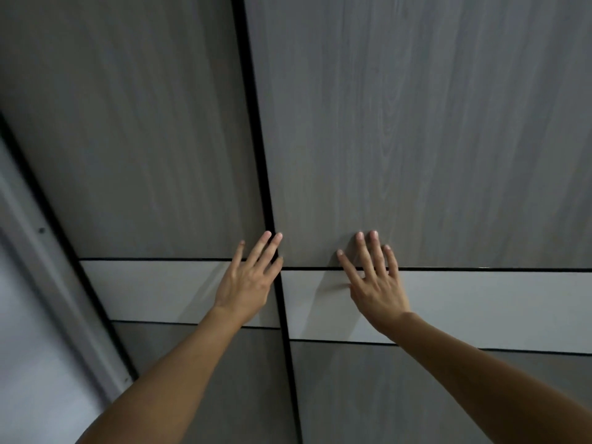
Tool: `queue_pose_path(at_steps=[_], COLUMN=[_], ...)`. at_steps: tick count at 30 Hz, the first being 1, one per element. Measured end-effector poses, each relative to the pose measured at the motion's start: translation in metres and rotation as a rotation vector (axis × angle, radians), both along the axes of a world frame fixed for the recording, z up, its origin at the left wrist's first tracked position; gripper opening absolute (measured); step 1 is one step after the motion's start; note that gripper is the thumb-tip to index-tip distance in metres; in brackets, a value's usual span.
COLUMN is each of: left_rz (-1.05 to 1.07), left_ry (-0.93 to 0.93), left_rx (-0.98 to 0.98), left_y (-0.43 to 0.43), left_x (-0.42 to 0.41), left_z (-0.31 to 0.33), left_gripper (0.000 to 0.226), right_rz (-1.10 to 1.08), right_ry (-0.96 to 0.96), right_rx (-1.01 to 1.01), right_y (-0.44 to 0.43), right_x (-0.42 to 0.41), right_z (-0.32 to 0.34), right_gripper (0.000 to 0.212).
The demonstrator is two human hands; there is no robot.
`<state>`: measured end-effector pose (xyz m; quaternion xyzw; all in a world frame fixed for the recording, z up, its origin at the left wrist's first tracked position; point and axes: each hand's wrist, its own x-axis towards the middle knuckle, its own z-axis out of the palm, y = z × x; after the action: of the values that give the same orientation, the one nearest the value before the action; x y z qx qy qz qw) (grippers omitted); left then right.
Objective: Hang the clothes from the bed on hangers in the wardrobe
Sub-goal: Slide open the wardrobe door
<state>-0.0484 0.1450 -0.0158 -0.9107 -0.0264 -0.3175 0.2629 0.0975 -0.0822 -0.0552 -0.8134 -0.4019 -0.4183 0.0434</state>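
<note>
1. Both bare forearms reach up and forward from the bottom corners, the left forearm (179,373) rising from lower left and the right forearm (480,373) from lower right.
2. The left hand (246,283) is spread flat with straight, slightly fanned fingers (262,248). It holds nothing and lies against the left door (128,139) of the wardrobe (320,107).
3. The right hand (376,291) is likewise flat and splayed, palm against the right door (416,123). It grips nothing.
4. Between the two hands runs the black seam (256,139) where the doors meet. The left hand's outer fingertips reach this seam, while the right hand sits apart from it.
5. A pale band (496,309) crosses each door under the palms. Both sets of fingertips pass its upper black line onto the grey wood grain above.
6. Above the fingertips, both doors are unbroken grey panel up to the frame's top.
7. Beyond the left hand, the left door ends at a dark edge, with a light wall strip (32,283) past it.
8. To the right of the right hand, door surface runs on to the frame's edge.
</note>
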Motion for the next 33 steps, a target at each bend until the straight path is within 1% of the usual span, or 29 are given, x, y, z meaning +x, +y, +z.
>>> queue_pose_path(at_steps=[4, 8, 15, 20, 26, 33], left_rz=[0.026, 0.059, 0.186, 0.331, 0.454, 0.524], left_ry=[0.036, 0.029, 0.000, -0.006, 0.047, 0.116], left_rx=[0.010, 0.000, -0.004, -0.027, 0.029, 0.060], left_y=[0.054, 0.102, 0.177, 0.221, 0.279, 0.337], left_x=[-0.027, -0.052, -0.089, -0.114, -0.146, -0.178], left_z=[0.002, 0.000, -0.008, -0.012, -0.008, 0.000], left_gripper=[0.060, 0.058, 0.052, 0.051, 0.054, 0.056], right_rz=[-0.024, -0.024, 0.086, 0.192, 0.339, 0.382], right_ry=[0.014, -0.008, -0.142, -0.191, -0.219, -0.217], right_rx=[-0.015, -0.051, -0.187, -0.140, -0.108, -0.151], right_y=[0.053, 0.099, 0.156, 0.216, 0.283, 0.351], right_x=[-0.031, -0.055, -0.072, -0.086, -0.101, -0.120], right_z=[0.004, 0.008, 0.021, 0.018, 0.010, 0.009], right_gripper=[0.086, 0.084, 0.079, 0.077, 0.071, 0.066])
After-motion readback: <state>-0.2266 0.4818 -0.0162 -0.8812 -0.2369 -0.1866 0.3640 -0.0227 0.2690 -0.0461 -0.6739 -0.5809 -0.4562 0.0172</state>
